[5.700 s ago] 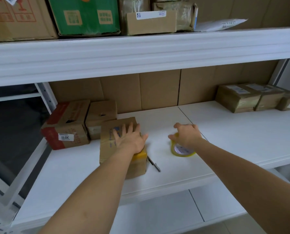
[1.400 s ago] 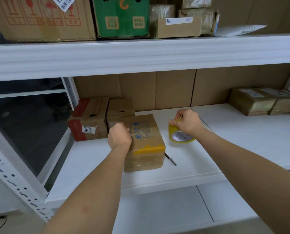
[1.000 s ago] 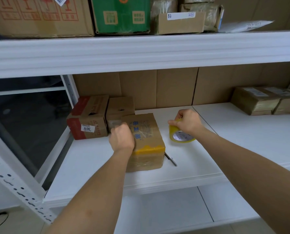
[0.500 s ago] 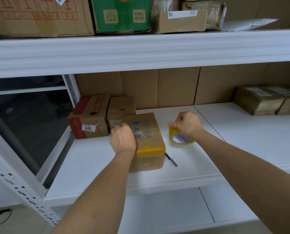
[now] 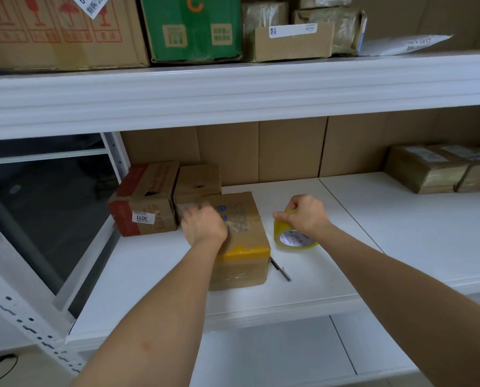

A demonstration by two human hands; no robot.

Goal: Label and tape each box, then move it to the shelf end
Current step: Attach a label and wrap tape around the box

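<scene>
White metal shelf [image 5: 400, 219]: brown cardboard box with a yellow tape band [image 5: 241, 247] stood near its left end, just beside a red-and-brown carton [image 5: 143, 199] and a smaller plain carton [image 5: 198, 178]. Left hand [image 5: 203, 226] lay on the box top, fingers curled; whether they pinched anything could not be told. Right hand [image 5: 305, 215] gripped a yellow tape roll [image 5: 294, 237], standing on edge. Grey pen-like tool [image 5: 280, 268] lay beside the box.

Your brown box [image 5: 243, 219] carries blue print and a yellow tape band. Your tape roll [image 5: 293, 237] is yellow; the shelf [image 5: 400, 233] is white.
</scene>
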